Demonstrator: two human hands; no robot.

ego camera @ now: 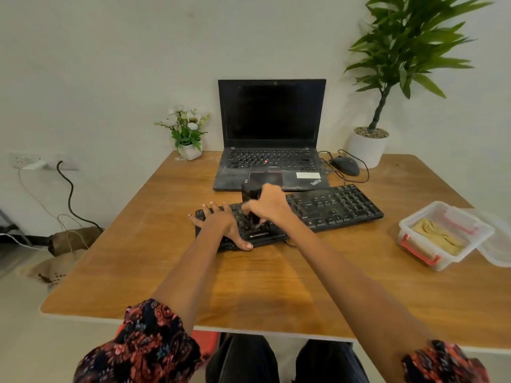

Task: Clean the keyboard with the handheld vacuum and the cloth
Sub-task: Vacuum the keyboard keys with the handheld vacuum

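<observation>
A black keyboard (331,208) lies slanted across the middle of the wooden table (249,286). My left hand (221,225) rests flat on the keyboard's left end, fingers spread. My right hand (269,207) grips a black handheld vacuum (250,193), held upright with its nozzle down on the keys just right of my left hand. A tan cloth (438,236) lies folded inside a clear plastic box (406,225) with red clips at the table's right side.
An open black laptop (272,139) stands behind the keyboard. A black mouse (345,165) with its cable lies to its right. A small flower pot (189,150) and a tall potted plant (367,147) stand at the back. The box's clear lid (497,244) lies at the right edge.
</observation>
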